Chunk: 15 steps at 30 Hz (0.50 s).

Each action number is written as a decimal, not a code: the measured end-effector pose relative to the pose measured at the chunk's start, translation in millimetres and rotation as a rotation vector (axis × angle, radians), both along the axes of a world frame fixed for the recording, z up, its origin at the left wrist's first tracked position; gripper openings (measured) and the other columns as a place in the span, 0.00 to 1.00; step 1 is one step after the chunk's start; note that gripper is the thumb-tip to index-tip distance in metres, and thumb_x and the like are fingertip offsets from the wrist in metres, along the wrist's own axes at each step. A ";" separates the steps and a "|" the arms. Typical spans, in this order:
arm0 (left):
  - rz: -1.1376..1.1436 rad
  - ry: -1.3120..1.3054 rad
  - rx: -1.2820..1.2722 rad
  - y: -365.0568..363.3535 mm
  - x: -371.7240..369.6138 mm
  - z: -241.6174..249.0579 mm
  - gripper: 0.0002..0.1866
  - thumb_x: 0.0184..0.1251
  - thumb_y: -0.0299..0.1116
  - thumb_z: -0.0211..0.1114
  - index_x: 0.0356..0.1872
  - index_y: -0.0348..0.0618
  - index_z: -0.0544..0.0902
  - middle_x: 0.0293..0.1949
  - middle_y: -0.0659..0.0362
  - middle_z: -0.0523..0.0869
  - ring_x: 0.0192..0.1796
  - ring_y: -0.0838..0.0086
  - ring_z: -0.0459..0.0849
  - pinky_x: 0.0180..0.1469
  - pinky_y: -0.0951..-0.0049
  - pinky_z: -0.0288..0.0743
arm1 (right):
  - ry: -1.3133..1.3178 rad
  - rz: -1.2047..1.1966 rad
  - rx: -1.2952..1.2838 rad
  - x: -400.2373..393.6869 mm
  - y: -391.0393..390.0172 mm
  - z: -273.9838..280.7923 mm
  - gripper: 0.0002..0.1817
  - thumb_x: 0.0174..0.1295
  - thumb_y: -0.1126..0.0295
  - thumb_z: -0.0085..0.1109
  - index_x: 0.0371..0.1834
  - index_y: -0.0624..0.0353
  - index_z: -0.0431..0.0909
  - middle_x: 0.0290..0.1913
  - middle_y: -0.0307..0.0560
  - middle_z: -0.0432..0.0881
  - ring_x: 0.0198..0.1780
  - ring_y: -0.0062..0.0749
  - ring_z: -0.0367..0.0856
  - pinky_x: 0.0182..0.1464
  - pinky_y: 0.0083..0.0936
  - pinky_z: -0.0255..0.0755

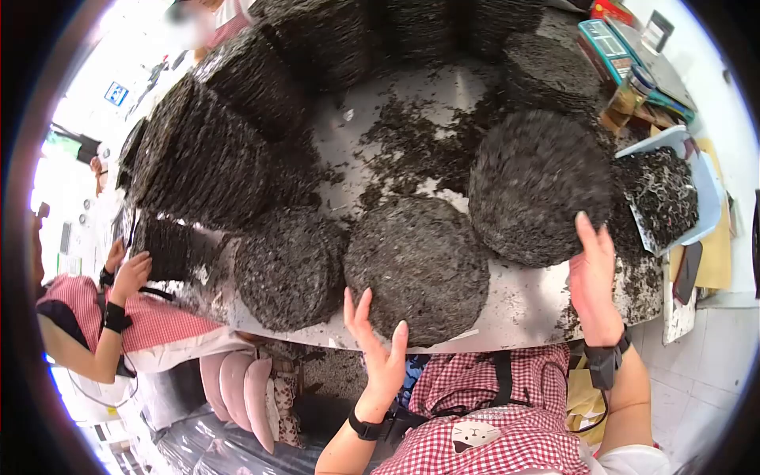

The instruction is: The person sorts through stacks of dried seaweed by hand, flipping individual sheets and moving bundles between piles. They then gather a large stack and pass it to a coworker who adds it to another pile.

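Observation:
Three round, dark, rough discs, which look like dried seaweed, lie in a row along the table's near side. My left hand (376, 344) has its fingers spread at the lower left edge of the middle disc (418, 265). On the right, my right hand (594, 281) grips the lower right edge of another disc (534, 186), with a digit over its top face; some fingers are hidden. That disc is slightly blurred and overlaps loose scraps behind it. To the left of the middle disc is the third disc (289, 267).
Tall stacks of dark discs (198, 150) line the far and left sides. Crumbs (419, 142) cover the metal table (522, 317). At right are a blue bin (708, 186) of scraps, a jar (631, 95) and a scale (606, 49). A co-worker's hands (131, 273) work at left.

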<state>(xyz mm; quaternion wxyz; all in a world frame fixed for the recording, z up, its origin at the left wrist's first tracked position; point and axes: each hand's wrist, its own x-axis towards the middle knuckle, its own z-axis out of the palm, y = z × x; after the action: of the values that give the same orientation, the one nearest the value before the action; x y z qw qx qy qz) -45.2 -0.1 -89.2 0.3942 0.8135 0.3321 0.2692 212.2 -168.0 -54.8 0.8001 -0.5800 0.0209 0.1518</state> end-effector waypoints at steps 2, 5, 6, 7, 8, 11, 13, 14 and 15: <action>-0.001 -0.009 0.000 -0.7 0.7 -0.7 0.34 0.68 0.35 0.61 0.73 0.42 0.59 0.77 0.46 0.48 0.77 0.55 0.48 0.76 0.54 0.41 | -0.124 -0.018 -0.127 13.4 -16.0 -51.2 0.31 0.69 0.66 0.59 0.71 0.66 0.60 0.70 0.50 0.67 0.71 0.34 0.62 0.73 0.30 0.53; 0.004 -0.003 0.009 -0.6 0.1 -4.2 0.34 0.68 0.35 0.61 0.73 0.42 0.59 0.77 0.46 0.48 0.77 0.55 0.48 0.76 0.54 0.41 | -0.382 -0.031 -0.410 -4.1 -23.0 -50.4 0.29 0.68 0.67 0.57 0.70 0.62 0.61 0.73 0.51 0.60 0.74 0.38 0.58 0.75 0.35 0.49; 0.006 0.001 0.016 -1.1 -0.3 -3.8 0.34 0.68 0.35 0.61 0.73 0.42 0.58 0.77 0.46 0.48 0.77 0.55 0.48 0.76 0.54 0.41 | -0.483 0.117 -0.389 -9.7 -23.4 -43.6 0.26 0.66 0.69 0.58 0.66 0.63 0.65 0.71 0.50 0.64 0.73 0.38 0.60 0.74 0.35 0.51; 0.006 0.004 0.023 -1.7 -0.1 -3.3 0.34 0.68 0.35 0.61 0.73 0.42 0.58 0.77 0.46 0.48 0.77 0.55 0.48 0.76 0.55 0.41 | -0.545 0.231 -0.429 -21.4 -19.6 -34.6 0.25 0.62 0.70 0.61 0.63 0.62 0.68 0.67 0.51 0.69 0.70 0.39 0.63 0.73 0.35 0.54; 0.005 0.002 0.031 -1.4 2.3 -2.8 0.34 0.68 0.35 0.61 0.73 0.42 0.58 0.76 0.46 0.48 0.77 0.55 0.49 0.76 0.55 0.41 | -0.614 0.340 -0.393 -37.0 -13.7 -20.2 0.26 0.59 0.69 0.64 0.61 0.62 0.70 0.64 0.51 0.72 0.69 0.42 0.65 0.72 0.37 0.56; -0.001 0.004 0.019 -1.9 6.6 0.7 0.34 0.68 0.33 0.60 0.73 0.42 0.59 0.76 0.45 0.49 0.78 0.55 0.49 0.76 0.56 0.41 | -1.148 0.747 -0.543 -61.4 4.6 4.6 0.39 0.55 0.54 0.70 0.68 0.58 0.65 0.70 0.51 0.67 0.74 0.48 0.58 0.75 0.51 0.49; -0.008 0.015 0.021 -2.7 8.1 3.4 0.34 0.66 0.30 0.60 0.72 0.40 0.60 0.76 0.44 0.49 0.78 0.54 0.49 0.76 0.55 0.41 | -1.276 0.914 -0.572 -76.9 18.1 9.5 0.37 0.58 0.53 0.66 0.67 0.58 0.66 0.71 0.52 0.66 0.76 0.48 0.55 0.76 0.50 0.47; 0.000 0.038 0.089 -4.2 9.2 6.2 0.34 0.66 0.30 0.60 0.72 0.41 0.60 0.76 0.44 0.49 0.78 0.53 0.48 0.76 0.54 0.41 | -1.300 0.888 -0.536 -77.7 23.4 7.9 0.33 0.58 0.54 0.66 0.65 0.57 0.69 0.69 0.51 0.68 0.73 0.46 0.61 0.75 0.49 0.52; 0.004 0.059 0.157 -5.3 10.9 11.0 0.33 0.66 0.30 0.60 0.72 0.41 0.61 0.76 0.44 0.48 0.78 0.51 0.48 0.76 0.53 0.41 | -1.325 0.859 -0.504 -74.2 26.2 5.1 0.30 0.59 0.55 0.65 0.62 0.57 0.72 0.67 0.51 0.70 0.71 0.45 0.66 0.73 0.48 0.56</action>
<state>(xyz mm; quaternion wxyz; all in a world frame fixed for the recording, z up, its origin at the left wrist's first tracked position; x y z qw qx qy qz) -34.4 -5.4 -78.2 0.3186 0.8489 0.3231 0.2709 138.0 -141.8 -49.7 0.3652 -0.6687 -0.6447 0.0618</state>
